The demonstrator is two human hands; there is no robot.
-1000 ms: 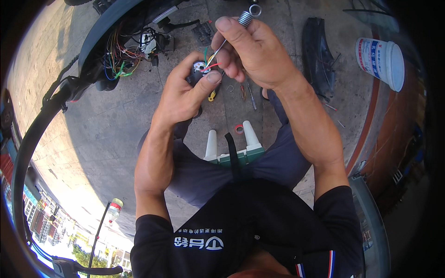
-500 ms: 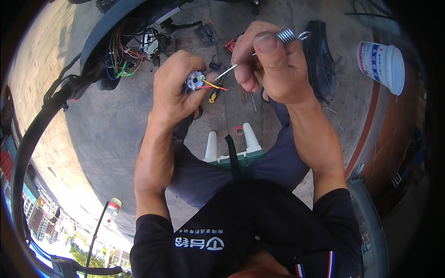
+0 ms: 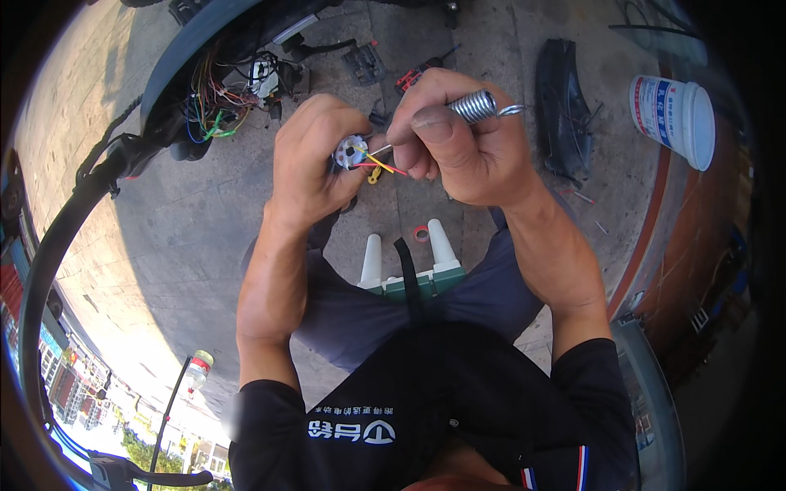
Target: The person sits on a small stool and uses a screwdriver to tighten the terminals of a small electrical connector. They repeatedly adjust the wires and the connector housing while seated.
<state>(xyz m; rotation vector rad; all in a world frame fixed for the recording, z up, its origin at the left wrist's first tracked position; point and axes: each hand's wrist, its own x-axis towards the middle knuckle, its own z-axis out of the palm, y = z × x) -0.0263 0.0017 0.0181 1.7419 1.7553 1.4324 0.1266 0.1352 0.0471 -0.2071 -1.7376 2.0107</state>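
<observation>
My left hand (image 3: 315,159) is closed round a small round, whitish part (image 3: 350,152) with a dark hole in the middle. From its face a yellow wire (image 3: 377,159) and a red wire (image 3: 385,168) stick out to the right. Close beside it, my right hand (image 3: 467,147) pinches a thin silver rod (image 3: 380,150) whose tip lies at the face of the round part; I cannot tell whether it touches. A silver coil spring (image 3: 475,106) with a looped end sticks out of the same hand. Whether rod and spring are one piece is hidden by the fingers.
Bundled coloured wires (image 3: 217,102) hang from a dark vehicle frame at the upper left. On the ground lie a black plastic panel (image 3: 565,110), a yellow-handled tool (image 3: 375,173) and red tape (image 3: 421,233). A white bucket (image 3: 671,123) stands right. Between my legs is a green-and-white stool (image 3: 438,278).
My right hand has moved left and slightly down, bringing the rod and spring nearer the round part. Less of the rod shows now. The left hand has shifted only slightly.
</observation>
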